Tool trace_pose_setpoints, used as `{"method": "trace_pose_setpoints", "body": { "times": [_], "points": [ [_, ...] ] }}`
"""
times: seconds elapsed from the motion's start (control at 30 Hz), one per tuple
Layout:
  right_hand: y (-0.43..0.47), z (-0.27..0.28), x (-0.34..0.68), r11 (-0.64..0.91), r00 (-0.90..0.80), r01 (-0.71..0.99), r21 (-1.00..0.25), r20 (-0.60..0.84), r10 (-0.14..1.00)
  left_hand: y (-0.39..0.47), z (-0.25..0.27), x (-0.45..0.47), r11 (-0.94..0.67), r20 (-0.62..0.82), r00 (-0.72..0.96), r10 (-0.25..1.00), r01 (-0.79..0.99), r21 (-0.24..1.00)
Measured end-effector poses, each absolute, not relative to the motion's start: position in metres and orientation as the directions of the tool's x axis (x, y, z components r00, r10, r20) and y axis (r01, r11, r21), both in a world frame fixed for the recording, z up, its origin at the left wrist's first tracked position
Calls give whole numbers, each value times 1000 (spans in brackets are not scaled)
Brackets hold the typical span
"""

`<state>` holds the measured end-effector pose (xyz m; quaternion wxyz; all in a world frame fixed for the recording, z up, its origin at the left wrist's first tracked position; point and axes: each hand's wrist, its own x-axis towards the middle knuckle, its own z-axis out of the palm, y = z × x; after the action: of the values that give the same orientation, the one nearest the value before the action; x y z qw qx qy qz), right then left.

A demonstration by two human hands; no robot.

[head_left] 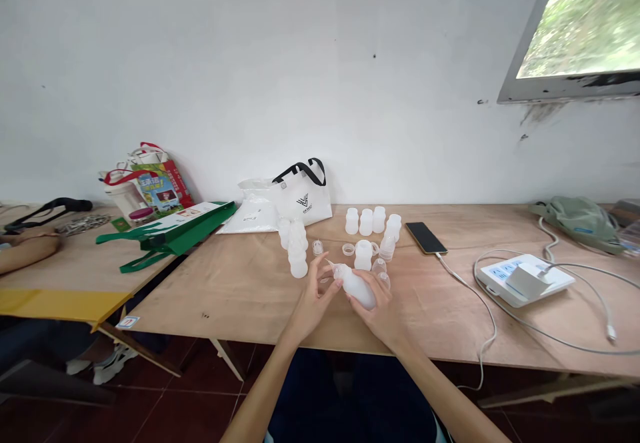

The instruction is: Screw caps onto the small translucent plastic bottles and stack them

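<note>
Bottle tilts above the desk: right grip clamped on its body, left grip pinching its collar.

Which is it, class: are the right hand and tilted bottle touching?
Touching: the head view shows the right hand gripping the tilted bottle near its base.

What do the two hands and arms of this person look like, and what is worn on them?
Both the left hand and right hand are bare, with slim fingers and no gloves. The forearms show no sleeves, watch or bracelet.
</note>
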<state>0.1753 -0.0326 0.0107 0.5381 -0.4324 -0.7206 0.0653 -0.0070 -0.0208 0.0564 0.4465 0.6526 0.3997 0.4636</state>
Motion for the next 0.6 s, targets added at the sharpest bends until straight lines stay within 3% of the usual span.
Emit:
{"method": "trace_pose_setpoints", "body": {
  "times": [0.43,0.6],
  "points": [
    [-37,18,174,647,-160,526,-552,683,713,-11,56,-13,-212,185,274,944,73,975],
    [-37,15,175,632,-143,535,-561,677,722,-15,69,-23,-232,212,391,896,4,973]
  ]
}}
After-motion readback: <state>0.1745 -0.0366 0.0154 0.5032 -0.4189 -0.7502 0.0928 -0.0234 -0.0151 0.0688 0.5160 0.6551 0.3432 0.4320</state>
